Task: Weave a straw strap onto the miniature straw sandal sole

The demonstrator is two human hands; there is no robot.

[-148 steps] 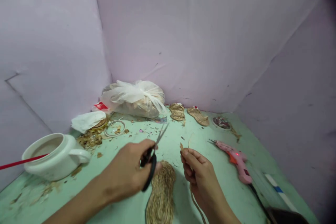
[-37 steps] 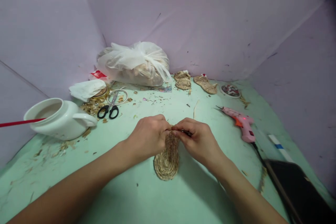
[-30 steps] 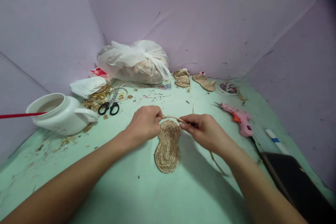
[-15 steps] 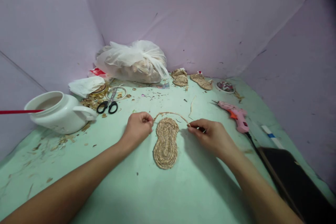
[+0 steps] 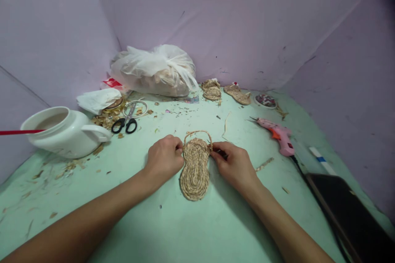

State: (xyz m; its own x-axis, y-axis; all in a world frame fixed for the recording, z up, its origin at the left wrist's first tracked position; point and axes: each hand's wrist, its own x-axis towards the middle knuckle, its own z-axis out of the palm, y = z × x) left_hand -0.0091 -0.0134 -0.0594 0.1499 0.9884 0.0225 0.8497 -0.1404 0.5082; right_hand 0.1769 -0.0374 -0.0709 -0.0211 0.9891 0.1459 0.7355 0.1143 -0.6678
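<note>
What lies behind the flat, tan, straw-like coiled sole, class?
Behind the sole, a thin tan straw-like cord arches between the left hand and right hand; past it shows pale green tabletop. Whatever lies beneath the sole or within the curled hands is covered.

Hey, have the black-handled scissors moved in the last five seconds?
Yes. The left hand then held the scissors up near the woven sole; now they lie on the table, left of there and closer to the white pot.
</note>
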